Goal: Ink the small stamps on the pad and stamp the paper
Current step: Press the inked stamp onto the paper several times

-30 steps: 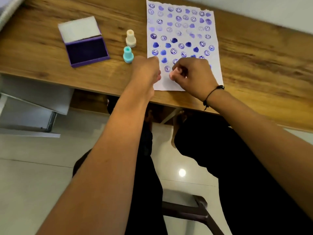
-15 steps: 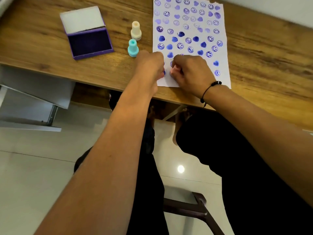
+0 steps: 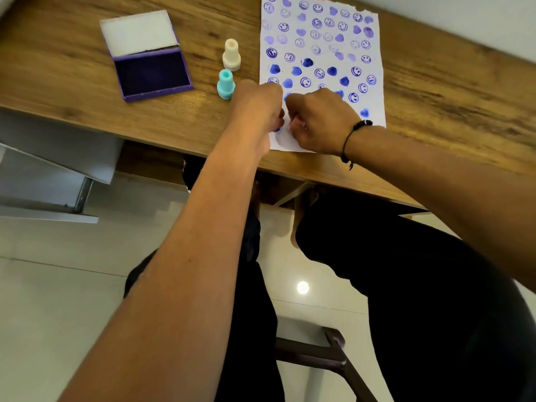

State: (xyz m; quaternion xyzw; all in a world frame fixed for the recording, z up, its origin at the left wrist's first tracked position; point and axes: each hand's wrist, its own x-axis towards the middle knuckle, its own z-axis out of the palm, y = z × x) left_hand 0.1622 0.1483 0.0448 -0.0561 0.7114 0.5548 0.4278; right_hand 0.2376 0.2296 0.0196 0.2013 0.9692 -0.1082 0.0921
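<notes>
A white paper (image 3: 322,53) covered with purple smiley and heart prints lies on the wooden table (image 3: 435,91). Left of it stand a cream stamp (image 3: 231,55) and a teal stamp (image 3: 225,84). Further left lies the open purple ink pad (image 3: 152,72). My left hand (image 3: 258,108) and my right hand (image 3: 319,120) are close together over the paper's near left corner, fingers curled downward. Each seems to pinch a small pale stamp against the paper, mostly hidden by the fingers. A fresh blue mark (image 3: 277,129) shows below my left hand.
The table's near edge (image 3: 203,146) runs just below my hands. A white shelf unit (image 3: 58,169) stands at the left under the table. Below are my dark-clothed legs (image 3: 406,285), a tiled floor (image 3: 58,300) and a chair frame (image 3: 324,352).
Both hands have shifted a little toward the paper's near edge, and my right hand has moved left, closer to my left hand. The stamps on the table and the ink pad stay put.
</notes>
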